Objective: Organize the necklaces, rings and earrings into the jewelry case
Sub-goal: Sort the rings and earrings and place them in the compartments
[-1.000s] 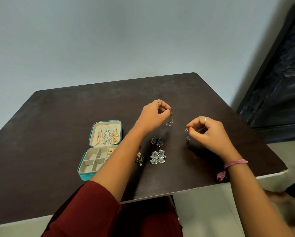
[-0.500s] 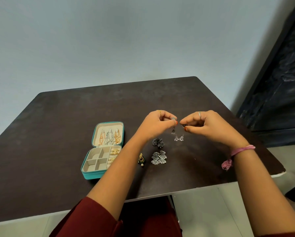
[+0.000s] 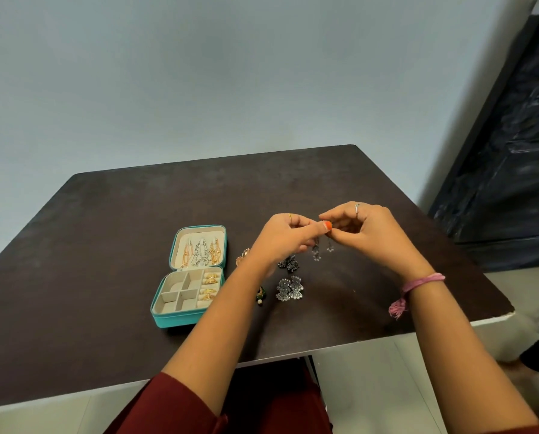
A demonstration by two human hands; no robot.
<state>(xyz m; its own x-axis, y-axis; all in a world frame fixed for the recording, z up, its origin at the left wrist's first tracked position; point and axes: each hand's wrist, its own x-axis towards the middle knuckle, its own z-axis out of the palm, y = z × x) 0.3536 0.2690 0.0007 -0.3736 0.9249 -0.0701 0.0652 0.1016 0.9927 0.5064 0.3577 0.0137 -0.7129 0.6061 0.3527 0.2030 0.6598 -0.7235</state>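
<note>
My left hand and my right hand meet fingertip to fingertip above the middle of the dark table. Each pinches a small silver drop earring: the left one and the right one dangle side by side. The teal jewelry case lies open to the left, with necklaces hanging in its lid and gold rings in its right slots. Its other compartments hold nothing that I can see.
On the table below my hands lie a dark earring pair, a silver fan-shaped pair, a green and gold earring and a gold piece partly behind my left wrist. The table's front edge is close to me.
My hands were apart, each holding one silver earring. They have come together, and the two earrings now hang next to each other.
</note>
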